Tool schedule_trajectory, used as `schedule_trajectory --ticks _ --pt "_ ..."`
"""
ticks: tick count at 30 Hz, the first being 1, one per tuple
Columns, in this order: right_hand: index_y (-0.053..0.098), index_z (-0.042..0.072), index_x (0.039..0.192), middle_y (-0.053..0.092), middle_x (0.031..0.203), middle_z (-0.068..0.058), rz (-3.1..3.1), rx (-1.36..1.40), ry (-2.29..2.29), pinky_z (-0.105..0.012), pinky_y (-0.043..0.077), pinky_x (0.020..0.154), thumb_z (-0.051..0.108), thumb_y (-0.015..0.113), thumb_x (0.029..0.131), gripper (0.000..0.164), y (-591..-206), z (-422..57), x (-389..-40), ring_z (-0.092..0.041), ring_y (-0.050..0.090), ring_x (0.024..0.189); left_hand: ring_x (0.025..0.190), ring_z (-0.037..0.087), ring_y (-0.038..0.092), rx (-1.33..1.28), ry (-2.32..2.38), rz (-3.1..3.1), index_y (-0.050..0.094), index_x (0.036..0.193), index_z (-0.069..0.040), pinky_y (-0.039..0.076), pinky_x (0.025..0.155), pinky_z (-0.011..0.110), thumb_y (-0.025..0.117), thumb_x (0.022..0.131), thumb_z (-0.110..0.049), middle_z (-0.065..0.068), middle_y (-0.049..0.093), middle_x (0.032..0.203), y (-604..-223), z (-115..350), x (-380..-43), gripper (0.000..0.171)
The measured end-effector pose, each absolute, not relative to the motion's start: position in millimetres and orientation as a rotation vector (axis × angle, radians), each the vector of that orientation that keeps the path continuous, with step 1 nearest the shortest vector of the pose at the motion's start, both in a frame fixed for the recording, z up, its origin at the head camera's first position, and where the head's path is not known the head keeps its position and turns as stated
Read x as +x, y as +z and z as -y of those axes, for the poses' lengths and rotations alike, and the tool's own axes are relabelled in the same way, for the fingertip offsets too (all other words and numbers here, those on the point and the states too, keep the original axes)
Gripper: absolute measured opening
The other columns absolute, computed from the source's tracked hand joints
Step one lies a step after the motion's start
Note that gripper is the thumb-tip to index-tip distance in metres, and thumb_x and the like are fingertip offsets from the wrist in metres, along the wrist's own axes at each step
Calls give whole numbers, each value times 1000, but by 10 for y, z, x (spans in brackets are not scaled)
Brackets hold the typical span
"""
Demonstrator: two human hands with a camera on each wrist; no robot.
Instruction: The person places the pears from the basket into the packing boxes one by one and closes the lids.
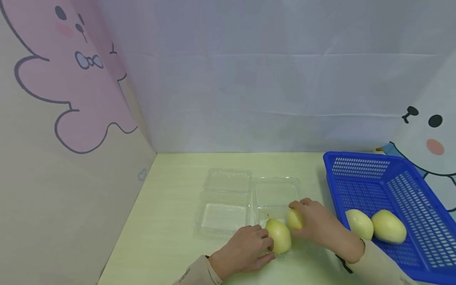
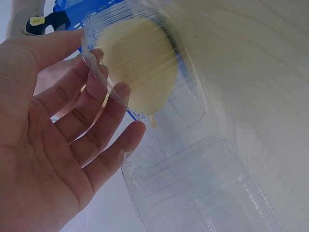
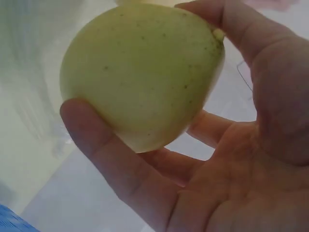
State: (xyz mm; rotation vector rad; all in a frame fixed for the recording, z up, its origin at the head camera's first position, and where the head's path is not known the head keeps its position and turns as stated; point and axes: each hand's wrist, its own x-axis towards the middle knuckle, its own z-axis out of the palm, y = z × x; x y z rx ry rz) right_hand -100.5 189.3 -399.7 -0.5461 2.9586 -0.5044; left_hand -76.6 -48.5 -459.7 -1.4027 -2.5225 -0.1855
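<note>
Two clear plastic clamshell boxes lie side by side with their lids folded back, the left box (image 1: pixel 224 215) and the right box (image 1: pixel 278 192). A yellow-green pear (image 1: pixel 278 236) sits in the near part of the right box, stem towards the back; the left wrist view shows this pear (image 2: pixel 140 63) through the clear wall. My left hand (image 1: pixel 247 249) holds that box's near left edge, fingertips (image 2: pixel 120 92) along the rim. A second pear (image 3: pixel 145 72) is gripped between the thumb and fingers of my right hand (image 1: pixel 315 221), just right of the first pear, over the same box.
A blue plastic basket (image 1: pixel 329 186) stands at the right with two more pears, a left one (image 1: pixel 360 224) and a right one (image 1: pixel 389 227). White cloth (image 1: pixel 249 99) hangs behind the pale table (image 1: pixel 171 198), and a printed panel (image 1: pixel 89 178) borders its left side.
</note>
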Motion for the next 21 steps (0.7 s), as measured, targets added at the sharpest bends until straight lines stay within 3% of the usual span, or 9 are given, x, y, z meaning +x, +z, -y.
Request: schedule_trajectory --ticks 7,15,21 --pt "67 8 117 63 107 -14 -2980 -532 -453 -37 50 66 31 88 63 62 -4164 -1873 -1000 -24 60 84 64 -2 43 -1400 -180 2546 69 81 -30 27 54 10 69 89 -49 -17 56 76 -4600 469 -773 20" --pt "64 13 111 50 93 -10 -3072 -530 -254 -32 40 48 37 87 60 60 -4286 -1811 -932 -21 49 71 66 -1 45 -1392 -201 2566 69 81 -31 27 54 10 70 88 -49 -17 55 76 -4594 473 -764 19" --pt "64 15 105 48 86 -7 -3117 -543 -140 -32 37 45 40 86 60 56 -4309 -1798 -896 -20 46 68 65 -2 42 -1395 -199 2559 69 81 -31 25 54 10 69 89 -49 -18 55 76 -4584 479 -759 19"
